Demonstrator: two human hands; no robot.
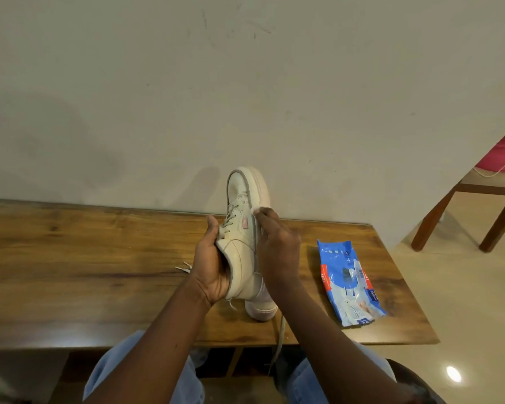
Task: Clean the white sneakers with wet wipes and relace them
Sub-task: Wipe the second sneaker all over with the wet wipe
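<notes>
A white sneaker (241,199) is held up over the wooden table (85,258), toe pointing away, heel toward me. My left hand (209,263) grips it from the left at the collar and heel. My right hand (276,243) presses a small white wet wipe (256,211) with curled fingertips against the sole edge on the right side. Beneath the hands, the second white sneaker (261,307) lies on the table, mostly hidden. A loose lace (281,333) hangs from it over the table's front edge. Lace ends (184,268) show left of my left wrist.
A blue wet-wipe pack (349,284) lies on the table's right part. The wall stands right behind the table. A wooden side table (478,196) with a pink item is at far right. My knees in blue jeans are under the front edge.
</notes>
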